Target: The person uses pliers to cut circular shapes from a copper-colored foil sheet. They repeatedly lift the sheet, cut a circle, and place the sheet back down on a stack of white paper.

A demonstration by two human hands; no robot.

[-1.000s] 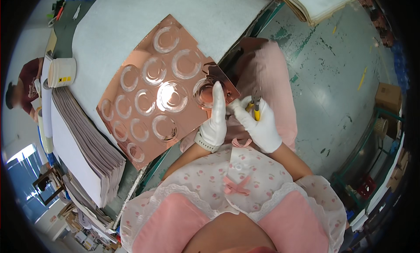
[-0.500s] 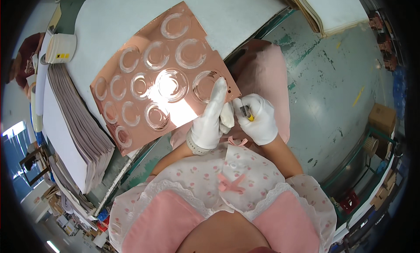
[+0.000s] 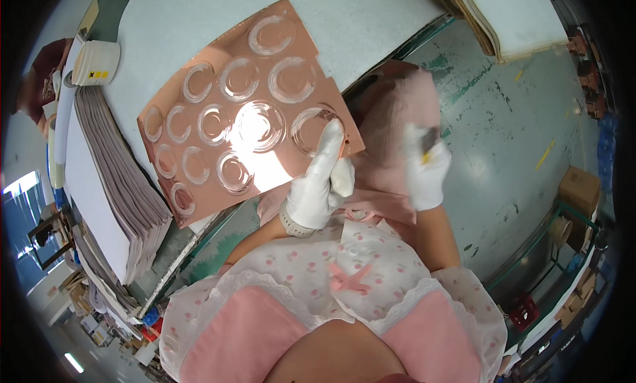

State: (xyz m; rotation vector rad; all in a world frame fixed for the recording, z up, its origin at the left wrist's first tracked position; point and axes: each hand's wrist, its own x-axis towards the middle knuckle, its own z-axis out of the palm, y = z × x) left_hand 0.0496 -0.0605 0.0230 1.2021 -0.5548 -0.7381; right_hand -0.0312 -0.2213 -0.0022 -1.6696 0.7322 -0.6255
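Observation:
A shiny copper-coloured sheet (image 3: 222, 103) with rows of swirled circular marks lies tilted on the white-topped table, its near right corner reaching past the edge. My left hand (image 3: 317, 184), in a white glove, grips that corner with the thumb on top and fingers curled beneath. To the right of the sheet and apart from it, my right hand (image 3: 427, 178), also white-gloved, is closed around a small dark grey and yellow tool (image 3: 429, 143). Motion blurs this hand, so the tool's exact kind does not show.
A thick stack of paper sheets (image 3: 122, 184) lies left of the copper sheet, with a white roll (image 3: 97, 64) beyond it. Another person (image 3: 46, 78) is at the far left. More stacked sheets (image 3: 523, 22) are at the upper right; a cardboard box (image 3: 580, 186) stands beyond the floor.
My right hand has moved away from the sheet's corner, to the right and slightly up, with the small tool in it. My left hand keeps its hold on the corner.

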